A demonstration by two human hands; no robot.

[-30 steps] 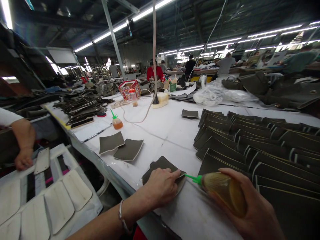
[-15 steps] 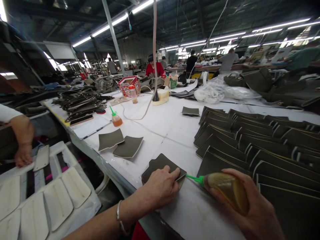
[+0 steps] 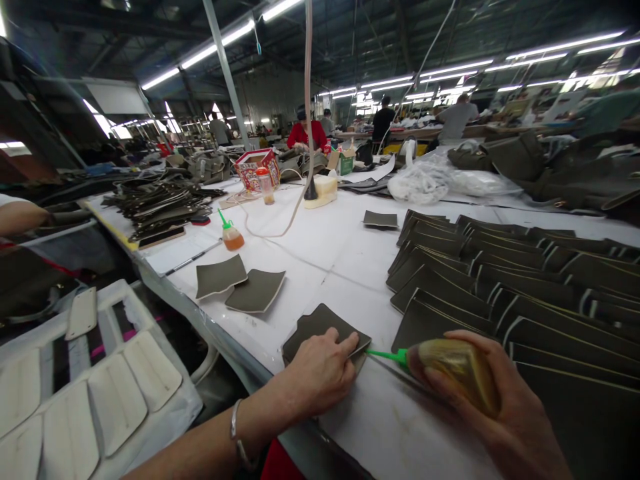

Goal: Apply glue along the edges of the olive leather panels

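My left hand (image 3: 323,370) presses a dark olive leather piece (image 3: 320,321) down near the table's front edge. Its index finger points along the right side of the piece, the other fingers are curled, and the thumb is hidden. In my right hand (image 3: 505,400) is a squeeze bottle (image 3: 457,370) of amber liquid, tipped sideways. The bottle's thin green nozzle meets the piece's right edge, just beyond my left fingertips. Two similar leather pieces (image 3: 256,291) overlap on the table farther left. Overlapping rows of dark leather pieces (image 3: 445,280) spread along the right.
A second small bottle (image 3: 231,235) with a green nozzle stands behind the loose pieces. A hose (image 3: 295,220) hangs down to the white table (image 3: 330,253). Pale panels (image 3: 116,400) lie on a white frame at lower left. A co-worker's arm (image 3: 23,217) shows at far left.
The nozzle tip has shifted slightly left and toward me along the piece's edge. At left, the co-worker's hand has drawn back from the white frame. My left hand stays on the piece.
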